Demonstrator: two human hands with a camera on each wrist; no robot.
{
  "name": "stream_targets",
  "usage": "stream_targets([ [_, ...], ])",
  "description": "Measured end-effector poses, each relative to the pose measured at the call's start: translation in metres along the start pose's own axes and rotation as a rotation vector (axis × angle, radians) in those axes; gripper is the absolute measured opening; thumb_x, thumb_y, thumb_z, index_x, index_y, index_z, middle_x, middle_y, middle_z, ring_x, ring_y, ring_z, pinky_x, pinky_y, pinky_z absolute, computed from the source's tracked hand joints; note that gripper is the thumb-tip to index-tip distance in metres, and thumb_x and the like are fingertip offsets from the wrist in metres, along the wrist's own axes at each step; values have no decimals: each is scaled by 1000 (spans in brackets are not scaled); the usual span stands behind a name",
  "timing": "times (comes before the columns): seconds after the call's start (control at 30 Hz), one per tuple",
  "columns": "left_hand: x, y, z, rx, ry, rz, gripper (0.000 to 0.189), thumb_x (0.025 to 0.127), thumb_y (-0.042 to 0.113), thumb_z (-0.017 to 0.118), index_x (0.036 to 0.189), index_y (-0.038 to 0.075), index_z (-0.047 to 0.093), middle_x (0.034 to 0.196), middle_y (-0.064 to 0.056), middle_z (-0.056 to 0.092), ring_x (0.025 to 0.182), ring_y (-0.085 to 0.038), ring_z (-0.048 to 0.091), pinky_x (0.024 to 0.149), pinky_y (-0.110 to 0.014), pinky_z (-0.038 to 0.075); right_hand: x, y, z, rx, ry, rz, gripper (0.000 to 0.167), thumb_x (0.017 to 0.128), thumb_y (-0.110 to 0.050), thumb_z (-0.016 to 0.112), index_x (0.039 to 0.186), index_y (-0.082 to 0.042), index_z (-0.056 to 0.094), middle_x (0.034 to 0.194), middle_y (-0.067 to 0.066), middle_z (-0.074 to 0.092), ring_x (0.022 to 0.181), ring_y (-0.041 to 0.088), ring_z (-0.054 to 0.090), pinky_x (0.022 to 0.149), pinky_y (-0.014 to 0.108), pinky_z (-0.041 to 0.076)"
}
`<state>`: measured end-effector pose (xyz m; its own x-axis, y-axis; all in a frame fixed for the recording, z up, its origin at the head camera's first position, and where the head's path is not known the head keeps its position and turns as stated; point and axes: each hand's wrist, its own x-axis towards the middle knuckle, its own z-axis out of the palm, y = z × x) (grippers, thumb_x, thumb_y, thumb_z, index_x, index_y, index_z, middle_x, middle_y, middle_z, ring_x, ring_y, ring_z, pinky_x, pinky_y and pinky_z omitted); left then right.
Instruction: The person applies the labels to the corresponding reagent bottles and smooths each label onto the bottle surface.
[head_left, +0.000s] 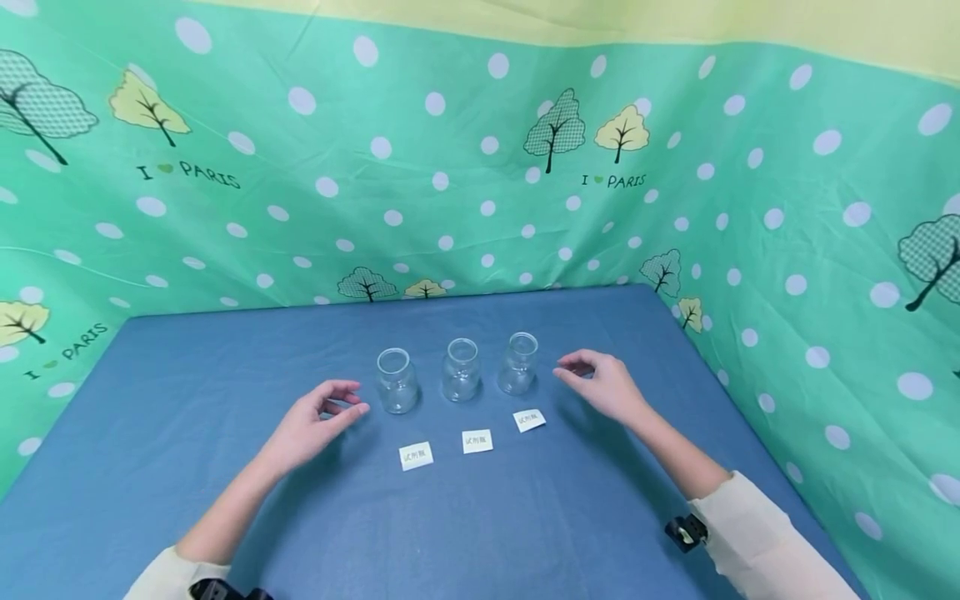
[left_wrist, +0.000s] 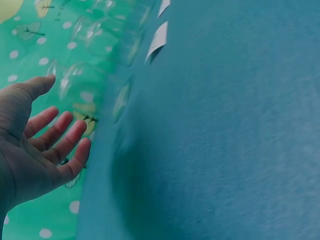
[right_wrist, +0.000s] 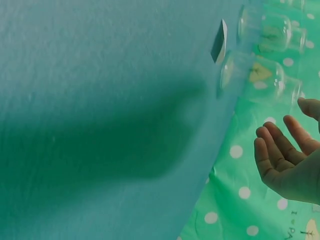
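Three clear glass jars stand upright in a row on the blue tabletop: a left jar [head_left: 397, 383], a middle jar [head_left: 461, 372] and a right jar [head_left: 517, 367]. In front of them lie three small white paper labels with handwriting, the left label [head_left: 416, 456], the middle label [head_left: 477, 441] and the right label [head_left: 529, 419]. My left hand [head_left: 318, 423] hovers just left of the left jar, fingers loosely bent and holding nothing. On the other side, my right hand [head_left: 600, 383] is raised to the right of the right jar, also without anything in its relaxed fingers.
A blue cloth [head_left: 450, 533] covers the table. Behind it and along the right side hangs a green curtain [head_left: 420, 167] with white dots and printed trees. Dark wrist cameras sit at both cuffs, one on the right sleeve [head_left: 765, 533].
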<state>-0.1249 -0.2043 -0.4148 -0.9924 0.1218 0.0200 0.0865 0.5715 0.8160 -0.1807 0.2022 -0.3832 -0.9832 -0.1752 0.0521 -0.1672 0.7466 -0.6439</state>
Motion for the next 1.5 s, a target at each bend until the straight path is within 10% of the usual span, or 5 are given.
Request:
stream_targets([
  [0.63,-5,0,29,37,-112,48,39,86,29,67,116,5,59,104,-9,63,84,-14,58,67,-23,48,-6,-20,42,90,-170,-90,26,86,-25,67,105,-7,68,91,0,68,80,13,61,69,26,49],
  [0.97,-9,-2,40,151,-140,189,30,82,25,71,104,6,63,92,-3,61,69,-2,49,61,-20,44,-7,-38,69,118,-247,-213,23,85,-21,67,101,-5,68,89,2,68,77,11,60,66,20,48],
  [1.5,-8,-2,52,287,-187,246,32,75,28,77,98,11,63,85,3,55,70,-7,47,62,-20,40,-8,-70,109,0,-332,-391,23,84,-21,68,102,-7,68,91,4,68,80,14,63,72,22,49],
])
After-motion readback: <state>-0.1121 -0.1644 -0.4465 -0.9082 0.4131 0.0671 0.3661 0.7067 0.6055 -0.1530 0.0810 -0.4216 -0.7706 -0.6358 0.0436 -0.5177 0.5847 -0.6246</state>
